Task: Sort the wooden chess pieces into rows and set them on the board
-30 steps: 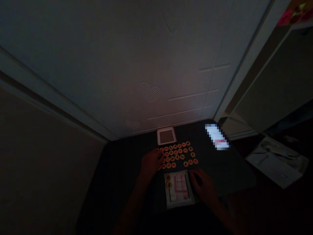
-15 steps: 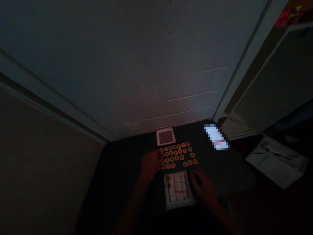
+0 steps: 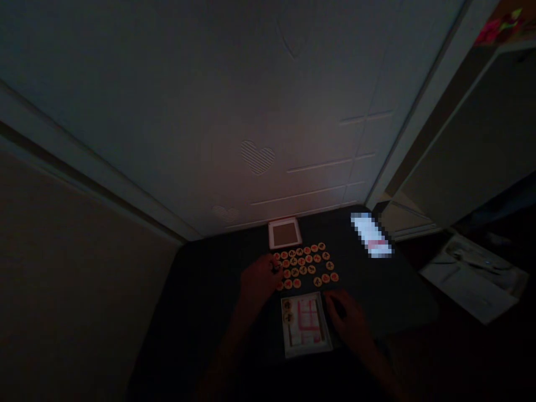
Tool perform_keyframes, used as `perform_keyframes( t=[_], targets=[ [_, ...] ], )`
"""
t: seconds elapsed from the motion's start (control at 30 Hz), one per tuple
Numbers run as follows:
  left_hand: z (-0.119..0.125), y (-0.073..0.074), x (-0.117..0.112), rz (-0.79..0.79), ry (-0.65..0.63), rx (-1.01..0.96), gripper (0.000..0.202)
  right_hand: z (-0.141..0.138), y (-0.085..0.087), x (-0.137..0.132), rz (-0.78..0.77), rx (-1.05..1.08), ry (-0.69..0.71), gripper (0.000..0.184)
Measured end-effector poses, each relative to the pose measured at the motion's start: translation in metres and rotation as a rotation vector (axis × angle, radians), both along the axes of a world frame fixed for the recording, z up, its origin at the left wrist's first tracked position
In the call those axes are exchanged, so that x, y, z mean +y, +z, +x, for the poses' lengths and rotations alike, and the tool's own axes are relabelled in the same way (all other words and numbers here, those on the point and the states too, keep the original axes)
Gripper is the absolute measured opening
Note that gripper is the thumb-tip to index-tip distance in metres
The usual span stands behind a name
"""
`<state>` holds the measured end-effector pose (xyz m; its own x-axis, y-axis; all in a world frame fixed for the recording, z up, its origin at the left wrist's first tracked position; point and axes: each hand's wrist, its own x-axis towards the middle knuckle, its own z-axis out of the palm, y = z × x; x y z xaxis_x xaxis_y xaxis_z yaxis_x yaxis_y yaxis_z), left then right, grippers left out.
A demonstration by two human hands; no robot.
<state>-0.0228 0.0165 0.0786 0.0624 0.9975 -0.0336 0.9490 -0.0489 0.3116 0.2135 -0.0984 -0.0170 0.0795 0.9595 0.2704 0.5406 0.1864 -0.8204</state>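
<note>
dark table (image 3: 201, 301) | box (image 3: 305, 326): two discs inside | left hand (image 3: 258, 279) on loose discs (image 3: 305, 263), right hand (image 3: 349, 318) beside box | fingers' spread unclear

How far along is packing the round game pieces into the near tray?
Barely begun: two pieces sit in the near tray, at its left edge. The left hand touches the loose round pieces; the right hand rests beside the tray. Most pieces remain on the table.
</note>
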Motion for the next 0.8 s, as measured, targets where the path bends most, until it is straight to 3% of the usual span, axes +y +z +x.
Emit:
perform_keyframes(
  t=[0.2,0.37,0.53,0.8],
  targets=[
    [-0.011,-0.006,-0.013,0.047,-0.002,-0.502,0.014,0.001,0.0,0.001,-0.006,-0.005,0.001,0.02],
    [-0.015,-0.012,-0.02,-0.028,-0.011,-0.815,0.022,0.002,-0.001,0.002,-0.017,-0.025,0.006,0.022],
    [-0.015,-0.009,-0.029,-0.154,0.004,-0.948,0.028,0.002,-0.003,0.001,-0.031,-0.045,-0.007,0.024],
    [-0.012,-0.01,-0.035,-0.216,0.045,-1.033,0.027,0.003,-0.002,0.002,-0.043,-0.057,0.001,0.026]
  ],
)
